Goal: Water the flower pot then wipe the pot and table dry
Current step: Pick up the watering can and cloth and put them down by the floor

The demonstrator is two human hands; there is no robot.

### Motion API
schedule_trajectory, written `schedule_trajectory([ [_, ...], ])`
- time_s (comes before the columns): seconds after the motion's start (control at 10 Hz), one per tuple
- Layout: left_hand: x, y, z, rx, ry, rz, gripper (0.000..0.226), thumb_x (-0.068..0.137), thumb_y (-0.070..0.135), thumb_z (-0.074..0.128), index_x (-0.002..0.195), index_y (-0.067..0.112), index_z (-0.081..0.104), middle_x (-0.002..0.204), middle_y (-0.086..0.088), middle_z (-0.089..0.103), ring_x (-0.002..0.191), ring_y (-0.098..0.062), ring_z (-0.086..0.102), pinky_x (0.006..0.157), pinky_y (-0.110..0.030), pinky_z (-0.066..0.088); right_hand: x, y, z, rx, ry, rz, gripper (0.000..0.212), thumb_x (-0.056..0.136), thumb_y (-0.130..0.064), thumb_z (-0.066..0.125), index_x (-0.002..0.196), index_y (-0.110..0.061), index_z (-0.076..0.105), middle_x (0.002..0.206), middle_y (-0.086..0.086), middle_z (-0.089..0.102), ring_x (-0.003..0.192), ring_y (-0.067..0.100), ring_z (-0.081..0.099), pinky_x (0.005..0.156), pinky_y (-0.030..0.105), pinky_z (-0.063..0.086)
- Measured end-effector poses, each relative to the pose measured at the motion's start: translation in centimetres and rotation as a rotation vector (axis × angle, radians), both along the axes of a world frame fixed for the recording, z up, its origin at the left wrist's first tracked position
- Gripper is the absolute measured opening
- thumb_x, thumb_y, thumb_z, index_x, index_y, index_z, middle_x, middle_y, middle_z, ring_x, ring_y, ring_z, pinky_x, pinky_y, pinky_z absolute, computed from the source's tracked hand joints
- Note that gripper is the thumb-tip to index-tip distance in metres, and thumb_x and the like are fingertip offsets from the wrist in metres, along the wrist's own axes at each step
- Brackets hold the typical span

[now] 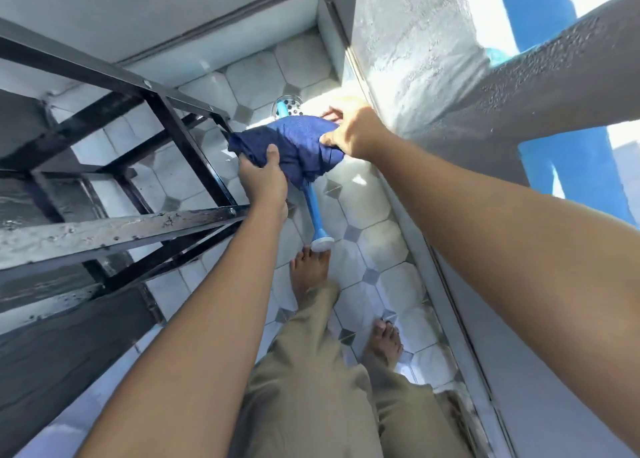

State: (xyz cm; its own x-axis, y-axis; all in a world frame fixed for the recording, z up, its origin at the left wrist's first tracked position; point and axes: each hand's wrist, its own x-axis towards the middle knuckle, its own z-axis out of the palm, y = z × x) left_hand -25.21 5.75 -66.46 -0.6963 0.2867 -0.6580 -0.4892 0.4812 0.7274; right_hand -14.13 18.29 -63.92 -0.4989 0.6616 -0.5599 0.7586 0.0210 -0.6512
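Note:
A dark blue cloth [298, 142] is bunched up in mid-air above the tiled floor. My left hand [263, 177] grips its lower left end and my right hand [349, 132] grips its upper right end. Under the cloth lies a light blue watering can; its spout [316, 211] with a white rose head points toward my feet, and most of its body is hidden by the cloth. No flower pot is in view.
A black metal table frame [194, 159] with a wet glass top [104, 229] stands at the left. A rough grey wall [450, 87] runs along the right. A round floor drain [292, 106] lies beyond the cloth. My bare feet [310, 270] stand on the tiles.

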Motion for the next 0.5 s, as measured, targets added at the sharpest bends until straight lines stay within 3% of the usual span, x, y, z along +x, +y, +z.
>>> schedule_trajectory([
  [0.1,0.0,0.6,-1.5,-0.309,0.079,-0.169,0.074,0.090,0.030,0.061,0.147,0.006,0.021,0.142,-0.008,0.045,0.121,-0.027,0.053,0.099,-0.033,0.045,-2.0,-0.1,-1.2,0.014,-0.134,0.180,0.048,0.083,0.000,0.060,0.130,-0.002,0.060,0.132,0.015,0.063,0.123,0.032,0.057,0.103,0.033,0.042],
  [0.2,0.8,-0.1,-2.4,-0.353,0.099,-0.622,0.090,0.090,0.032,0.059,0.155,0.016,-0.001,0.159,-0.012,0.025,0.140,-0.029,0.036,0.112,-0.038,0.036,-1.9,-1.9,-3.4,-0.044,-0.309,0.397,0.048,0.099,-0.009,0.050,0.146,-0.003,0.045,0.153,0.015,0.045,0.141,0.030,0.040,0.112,0.030,0.028],
  [0.3,0.9,-0.2,-2.4,-0.318,0.067,-0.870,0.079,0.095,0.025,0.052,0.155,0.026,0.001,0.158,-0.013,0.025,0.139,-0.031,0.037,0.111,-0.041,0.037,-1.0,-4.2,-3.7,-0.069,-0.304,0.415,0.061,0.098,-0.007,0.049,0.156,-0.012,0.031,0.158,0.014,0.038,0.145,0.031,0.037,0.116,0.034,0.029],
  [0.4,0.3,-0.5,-1.8,-0.345,0.081,-0.947,0.078,0.093,0.025,0.052,0.156,0.025,0.006,0.158,-0.012,0.027,0.142,-0.029,0.033,0.113,-0.039,0.033,0.3,-5.3,-3.2,-0.149,-0.232,0.294,0.062,0.097,0.001,0.044,0.156,-0.009,0.029,0.157,0.014,0.038,0.144,0.033,0.037,0.115,0.034,0.029],
  [0.5,0.5,-1.1,0.6,-0.346,0.208,-0.976,0.076,0.091,0.034,0.052,0.155,0.019,0.013,0.161,-0.009,0.021,0.147,-0.026,0.024,0.119,-0.043,0.024,1.4,-5.8,0.1,-0.127,-0.216,0.185,0.046,0.103,-0.008,0.044,0.148,-0.004,0.040,0.148,0.017,0.049,0.135,0.033,0.047,0.106,0.031,0.033],
])
